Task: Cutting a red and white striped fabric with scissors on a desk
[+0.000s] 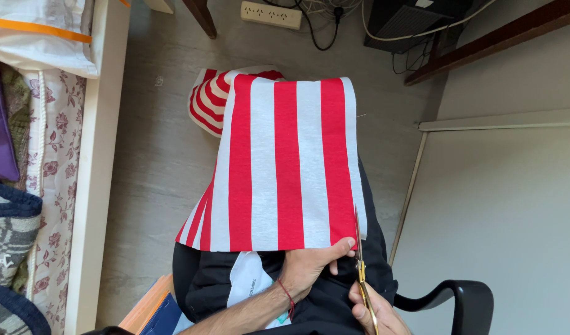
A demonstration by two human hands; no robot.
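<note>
your left hand [307, 268] pinches the near edge of the red and white striped cloth [285, 164], thumb on top. just right of those fingers, your right hand [378, 316] grips gold scissors [359, 260], blades along the cloth's right edge, the cloth spread over your lap.

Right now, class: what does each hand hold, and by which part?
The left hand pinches the red-and-white striped fabric at its near edge. The right hand holds gold scissors by the handles, blades along the fabric's right edge.
</note>
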